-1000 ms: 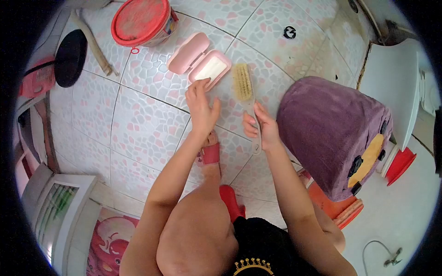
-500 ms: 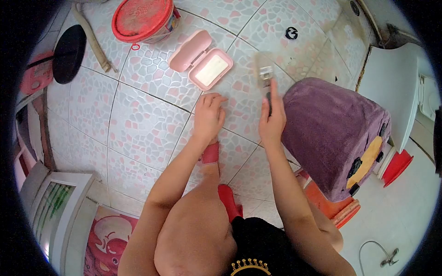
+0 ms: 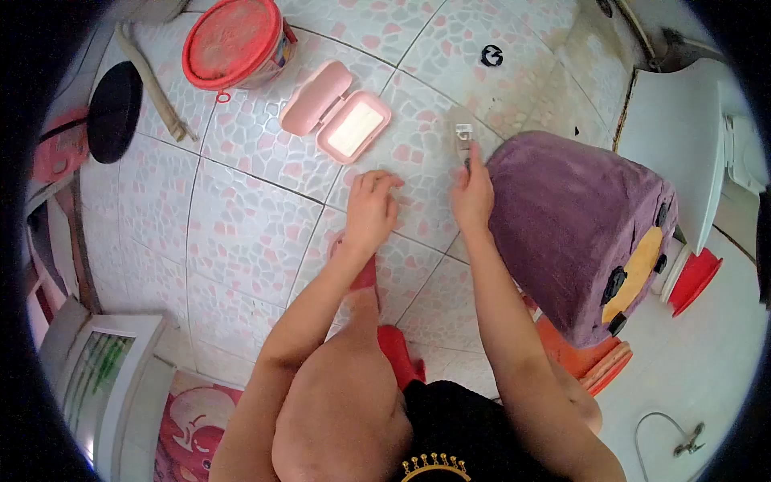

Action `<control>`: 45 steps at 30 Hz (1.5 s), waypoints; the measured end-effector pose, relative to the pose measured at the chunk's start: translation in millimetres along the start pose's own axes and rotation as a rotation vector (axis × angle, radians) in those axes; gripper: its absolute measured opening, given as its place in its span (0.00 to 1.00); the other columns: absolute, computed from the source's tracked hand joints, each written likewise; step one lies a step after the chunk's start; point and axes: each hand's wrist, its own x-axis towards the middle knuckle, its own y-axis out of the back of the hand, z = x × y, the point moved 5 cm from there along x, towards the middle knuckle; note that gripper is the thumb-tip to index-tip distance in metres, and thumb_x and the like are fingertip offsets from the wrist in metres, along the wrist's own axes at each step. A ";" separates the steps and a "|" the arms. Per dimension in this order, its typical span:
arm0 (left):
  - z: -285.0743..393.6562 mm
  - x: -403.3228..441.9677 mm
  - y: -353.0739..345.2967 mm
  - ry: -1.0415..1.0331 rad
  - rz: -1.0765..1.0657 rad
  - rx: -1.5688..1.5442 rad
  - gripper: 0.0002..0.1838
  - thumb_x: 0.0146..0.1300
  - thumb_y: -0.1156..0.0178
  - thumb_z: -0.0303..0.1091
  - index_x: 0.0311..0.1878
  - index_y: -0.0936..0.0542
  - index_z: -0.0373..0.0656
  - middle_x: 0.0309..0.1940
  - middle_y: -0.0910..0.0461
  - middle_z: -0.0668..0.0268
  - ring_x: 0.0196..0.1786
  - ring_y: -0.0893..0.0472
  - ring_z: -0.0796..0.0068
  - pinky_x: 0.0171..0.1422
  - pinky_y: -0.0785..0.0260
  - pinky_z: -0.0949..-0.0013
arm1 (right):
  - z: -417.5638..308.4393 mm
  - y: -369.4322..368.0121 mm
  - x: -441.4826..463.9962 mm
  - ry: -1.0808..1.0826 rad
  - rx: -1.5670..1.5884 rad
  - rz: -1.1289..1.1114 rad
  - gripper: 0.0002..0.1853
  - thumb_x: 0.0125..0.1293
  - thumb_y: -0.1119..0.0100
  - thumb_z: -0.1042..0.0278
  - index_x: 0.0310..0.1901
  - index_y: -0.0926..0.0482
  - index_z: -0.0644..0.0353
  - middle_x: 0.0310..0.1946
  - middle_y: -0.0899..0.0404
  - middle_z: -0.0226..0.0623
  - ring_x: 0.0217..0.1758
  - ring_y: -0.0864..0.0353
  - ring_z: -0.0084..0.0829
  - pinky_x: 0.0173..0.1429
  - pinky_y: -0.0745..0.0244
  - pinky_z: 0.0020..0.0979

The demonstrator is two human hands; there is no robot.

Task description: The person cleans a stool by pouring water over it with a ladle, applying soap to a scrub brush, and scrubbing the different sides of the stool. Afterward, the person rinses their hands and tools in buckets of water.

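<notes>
My right hand (image 3: 472,197) is wrapped round the dark handle of a flat paintbrush (image 3: 463,136). The brush has a shiny metal band, and its pale bristles are blurred against the tiles. Beside that hand, a purple upholstered stool (image 3: 570,233) lies on its side, showing a yellow base with black feet. My left hand (image 3: 372,210) holds nothing; its fingers are loosely bent and slightly apart. Just beyond it, a pink soap box (image 3: 328,140) lies with its lid open. A pale, flat bar of soap (image 3: 356,132) fills its lower half.
A red-lidded bucket (image 3: 233,44) stands on the tiled floor (image 3: 249,217) at the upper left. A pale hose-like piece (image 3: 152,84) and a black round object (image 3: 115,112) are further left. A black ring-shaped piece (image 3: 491,55) lies near the wall. Behind the stool is a white basin (image 3: 675,136).
My right hand and the brush shift slightly downward in the view. Floor objects appear further left as the view turns. My left hand moves a little away from the soap box.
</notes>
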 end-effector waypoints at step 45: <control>39.9 33.7 27.4 0.185 0.129 -0.444 0.13 0.76 0.48 0.37 0.37 0.30 0.37 0.27 0.33 0.61 0.33 0.33 0.66 0.41 0.37 0.65 | -31.3 31.4 -97.0 -0.449 1.472 -0.756 0.22 0.79 0.53 0.54 0.64 0.32 0.59 0.28 0.33 0.27 0.22 0.41 0.15 0.22 0.44 0.18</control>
